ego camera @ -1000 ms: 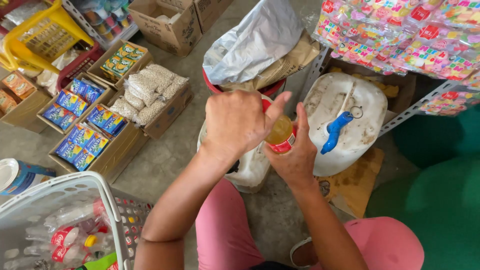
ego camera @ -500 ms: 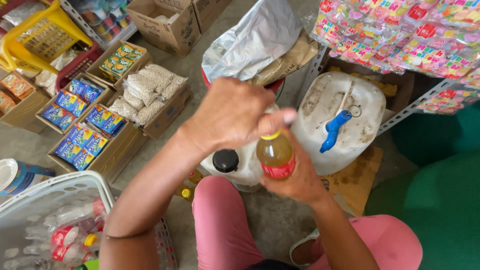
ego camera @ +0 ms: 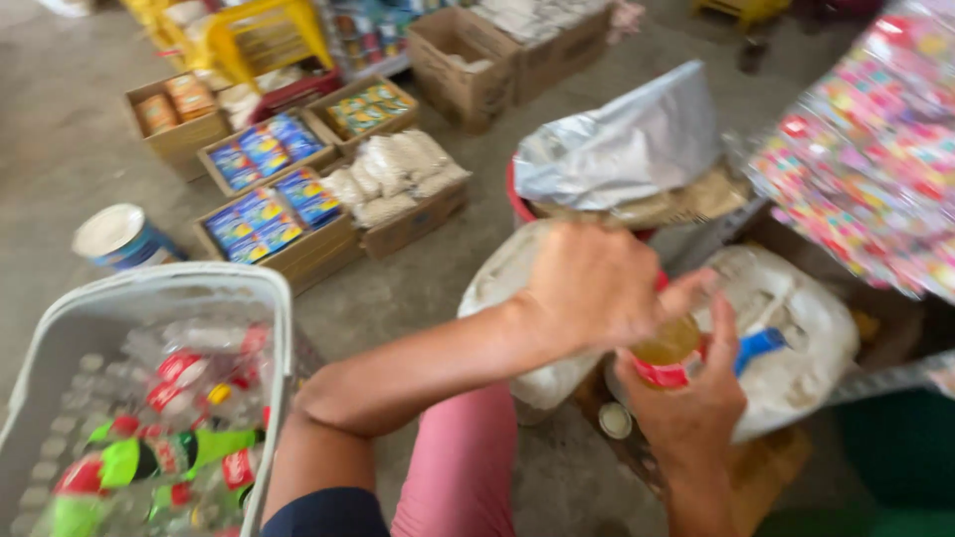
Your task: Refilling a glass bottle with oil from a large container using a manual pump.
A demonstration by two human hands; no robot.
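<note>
Bottle work occupies both hands here. Held in front of the white jerrycan, the small bottle of amber liquid with a red label sits upright in the right hand, whose fingers wrap its lower body from beneath. The left hand is folded over the bottle's top, fingers curled close so the cap itself is hidden; whether it is on or off cannot be told. Doing this step well likely means keeping the bottle vertical so the liquid stays in, gripping the body firmly without squeezing, and turning only at the top with the left hand. A blue tap sits on the jerrycan just beyond the bottle, and a small round lid lies on the floor below the jerrycan. To the left of the jerrycan, well apart, a white basket holds empty plastic bottles.
</note>
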